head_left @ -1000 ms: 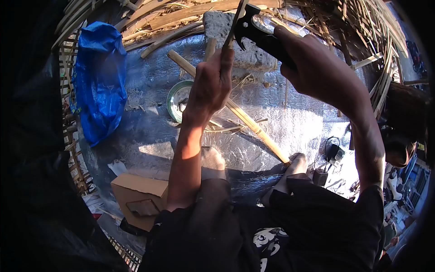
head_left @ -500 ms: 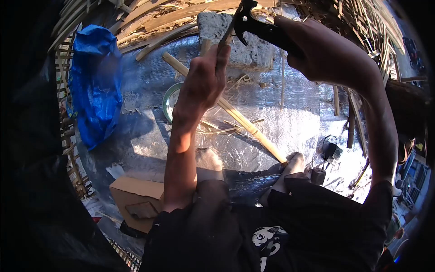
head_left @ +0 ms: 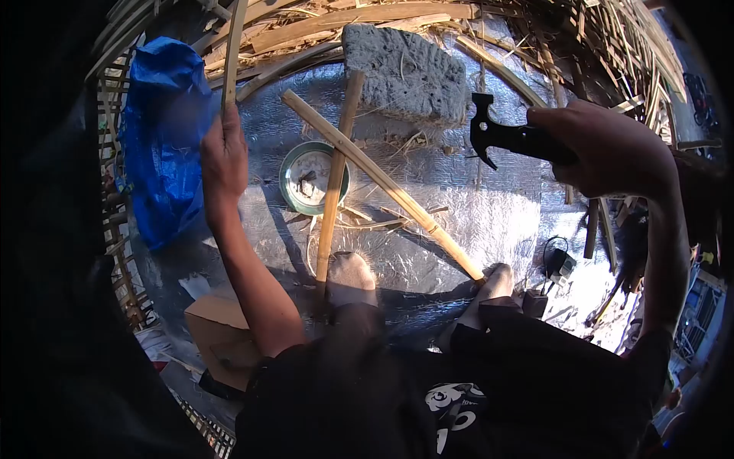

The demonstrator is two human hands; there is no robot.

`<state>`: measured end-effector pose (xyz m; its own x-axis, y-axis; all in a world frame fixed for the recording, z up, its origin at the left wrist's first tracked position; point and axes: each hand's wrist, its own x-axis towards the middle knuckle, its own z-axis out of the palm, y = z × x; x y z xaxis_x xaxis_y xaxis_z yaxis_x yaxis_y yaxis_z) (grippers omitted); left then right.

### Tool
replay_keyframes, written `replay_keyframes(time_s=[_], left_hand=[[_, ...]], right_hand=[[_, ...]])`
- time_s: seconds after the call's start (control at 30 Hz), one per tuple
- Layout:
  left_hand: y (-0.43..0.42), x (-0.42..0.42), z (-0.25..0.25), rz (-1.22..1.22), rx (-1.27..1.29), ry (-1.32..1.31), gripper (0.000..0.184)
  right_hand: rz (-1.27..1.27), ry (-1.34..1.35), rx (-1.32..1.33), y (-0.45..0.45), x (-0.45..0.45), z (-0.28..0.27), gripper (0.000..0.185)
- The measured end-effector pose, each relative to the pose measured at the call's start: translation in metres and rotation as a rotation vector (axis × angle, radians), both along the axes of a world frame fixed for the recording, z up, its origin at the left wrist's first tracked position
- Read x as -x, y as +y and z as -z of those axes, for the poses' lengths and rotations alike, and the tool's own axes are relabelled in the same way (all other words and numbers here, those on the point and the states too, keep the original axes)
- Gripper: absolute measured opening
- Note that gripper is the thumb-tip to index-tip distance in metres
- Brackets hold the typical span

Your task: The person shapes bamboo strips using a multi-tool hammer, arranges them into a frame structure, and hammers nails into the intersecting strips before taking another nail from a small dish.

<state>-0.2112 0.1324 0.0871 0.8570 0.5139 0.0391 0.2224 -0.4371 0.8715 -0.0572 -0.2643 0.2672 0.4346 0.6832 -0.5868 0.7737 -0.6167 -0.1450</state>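
My left hand [head_left: 224, 153] is closed around the lower end of a bamboo strip [head_left: 235, 53], which points up and leaves the view at the top. My right hand [head_left: 600, 149] grips the black handle of a small claw hammer [head_left: 489, 136], its head turned left and held apart from everything. Between the hands lies a rough grey concrete block [head_left: 405, 73]. Two long bamboo strips cross below it: one bamboo strip [head_left: 397, 203] runs down toward my right foot, the other bamboo strip [head_left: 330, 214] toward my left foot.
A green-rimmed dish [head_left: 287, 183] sits partly under the upright strip. Blue plastic sheeting [head_left: 164, 153] lies left, with a cardboard box [head_left: 210, 321] below it. Bamboo pieces [head_left: 367, 15] pile along the back. A black adapter [head_left: 562, 262] rests right, on the silver floor sheet [head_left: 497, 222].
My left hand has swung left, carrying its strip away from the block and the hammer. My right hand and the hammer have moved right and down, uncovering the block, dish and second strip.
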Motion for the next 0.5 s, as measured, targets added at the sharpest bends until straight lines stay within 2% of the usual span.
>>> replay_keyframes(time_s=[0.03, 0.1, 0.17, 0.23, 0.3, 0.4, 0.5], left_hand=[[-0.007, 0.007, -0.015, 0.000, -0.021, -0.001, 0.049], [-0.045, 0.009, -0.027, 0.096, 0.209, -0.004, 0.046], [-0.070, 0.004, -0.022, 0.175, 0.281, -0.032, 0.045], [-0.095, -0.003, -0.027, 0.273, 0.492, 0.006, 0.043], [-0.110, -0.006, -0.022, 0.374, 0.673, 0.030, 0.035], [-0.136, -0.013, -0.014, 0.367, 0.612, -0.039, 0.026], [-0.146, -0.018, -0.014, 0.281, 0.692, -0.083, 0.028]], right_hand=[[0.151, 0.071, 0.046, 0.005, -0.009, 0.003, 0.042], [0.214, -0.015, -0.130, 0.005, -0.016, 0.021, 0.035], [0.337, 0.106, -0.306, -0.005, -0.022, 0.048, 0.029], [0.592, 0.412, -0.254, 0.001, -0.019, 0.053, 0.028], [0.708, 0.654, -0.340, 0.000, -0.011, 0.073, 0.030], [0.795, 0.817, -0.439, 0.004, 0.010, 0.086, 0.029], [0.812, 0.832, -0.556, 0.011, 0.031, 0.090, 0.025]])
